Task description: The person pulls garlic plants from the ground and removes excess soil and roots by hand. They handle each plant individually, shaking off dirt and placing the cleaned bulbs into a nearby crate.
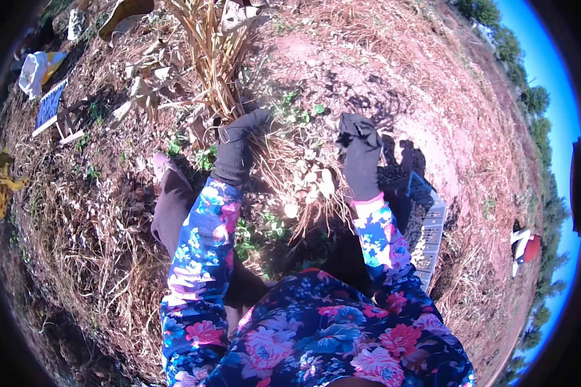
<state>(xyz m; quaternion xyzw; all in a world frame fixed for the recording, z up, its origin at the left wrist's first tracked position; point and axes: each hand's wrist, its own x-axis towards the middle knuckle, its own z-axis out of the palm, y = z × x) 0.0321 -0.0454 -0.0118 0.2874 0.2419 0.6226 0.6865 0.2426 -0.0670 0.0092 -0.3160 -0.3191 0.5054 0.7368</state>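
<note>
My left hand (239, 138), in a dark knitted glove, grips a bundle of dry plants around the base of its straw-coloured stems (213, 63). The stems point away from me, and the tangled roots (281, 155) spread towards my lap. Pale pods, which look like peanuts (314, 181), hang among the roots between my two hands. My right hand (359, 135), in the same kind of dark glove, is to the right of the roots, apart from them. Its fingers look curled; whether they hold anything cannot be seen.
A grey plastic crate (431, 227) with pods in it stands beside my right forearm. At the left are a low folding stool (51, 109) with a blue seat and a white sack (33, 75). A person (525, 245) is bent over far off at the right. Dry plant litter covers the ground.
</note>
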